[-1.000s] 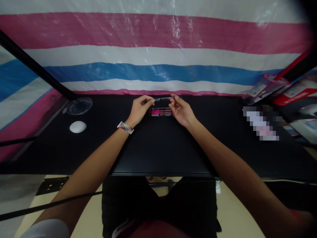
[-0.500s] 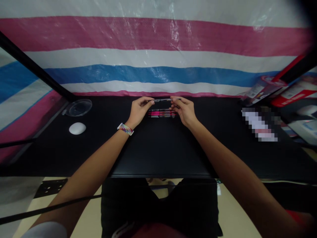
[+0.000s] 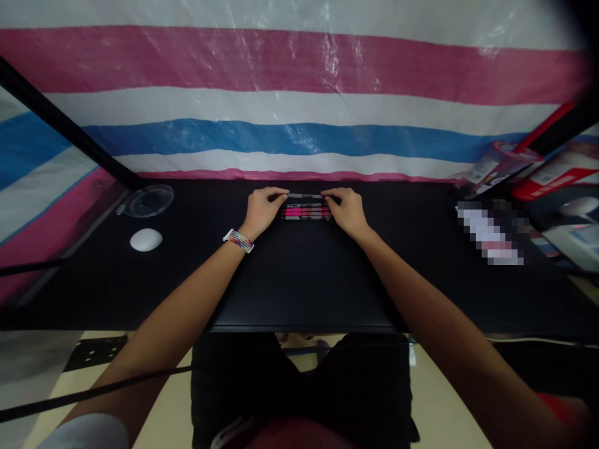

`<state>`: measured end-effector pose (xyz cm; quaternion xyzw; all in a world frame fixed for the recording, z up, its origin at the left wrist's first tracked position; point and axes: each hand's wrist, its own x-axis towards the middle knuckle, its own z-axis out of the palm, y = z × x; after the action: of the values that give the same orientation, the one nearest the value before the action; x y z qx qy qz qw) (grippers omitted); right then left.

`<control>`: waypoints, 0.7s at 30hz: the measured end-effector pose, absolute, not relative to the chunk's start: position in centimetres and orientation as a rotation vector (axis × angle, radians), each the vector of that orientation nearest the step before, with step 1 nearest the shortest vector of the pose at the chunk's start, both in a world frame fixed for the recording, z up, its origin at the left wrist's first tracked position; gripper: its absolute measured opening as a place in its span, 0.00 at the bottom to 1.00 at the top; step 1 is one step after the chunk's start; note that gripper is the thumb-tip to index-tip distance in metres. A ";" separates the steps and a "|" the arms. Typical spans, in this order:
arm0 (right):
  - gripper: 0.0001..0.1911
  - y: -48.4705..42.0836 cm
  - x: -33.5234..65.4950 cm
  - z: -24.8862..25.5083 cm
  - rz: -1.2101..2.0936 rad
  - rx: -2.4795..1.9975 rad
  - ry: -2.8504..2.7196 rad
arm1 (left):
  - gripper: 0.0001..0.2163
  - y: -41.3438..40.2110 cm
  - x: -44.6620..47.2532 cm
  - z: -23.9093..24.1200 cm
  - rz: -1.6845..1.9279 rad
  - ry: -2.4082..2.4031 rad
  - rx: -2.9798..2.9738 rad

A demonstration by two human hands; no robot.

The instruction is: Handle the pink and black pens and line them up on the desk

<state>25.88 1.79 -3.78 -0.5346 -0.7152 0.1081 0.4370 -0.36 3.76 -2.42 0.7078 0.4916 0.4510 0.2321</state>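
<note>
Between my two hands a dark, partly clear pen lies level, left to right. My left hand pinches its left end with thumb and forefinger. At the right end my right hand pinches it the same way. Just on the near side of this pen, several pens, some pink and some dark, lie side by side in a row on the black table. The held pen is parallel to them and very close to the table; whether it touches the surface I cannot tell.
On the left are a white rounded object and a clear round lid. At the right stand a clear tub with a pinkish rim and a red and white container. A striped sheet hangs behind the table.
Both hands have brought the pen slightly down and nearer to the row of pens. My right fingers have shifted to its right tip. The camera view has tilted a little.
</note>
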 end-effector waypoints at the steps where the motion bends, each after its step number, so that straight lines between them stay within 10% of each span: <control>1: 0.15 1.8 25.8 -3.8 0.263 -1.345 -1.795 | 0.08 3.7 -0.3 -2.3 1.226 1.365 1.962; 21: 0.15 3.0 25.4 -4.9 0.562 -1.222 -1.383 | 0.11 4.9 -0.4 -3.7 1.320 1.249 1.845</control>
<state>25.44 3.02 -4.86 -0.5204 -0.5892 0.2395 0.5698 -0.42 4.92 -3.69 0.6855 0.4641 0.4905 0.2722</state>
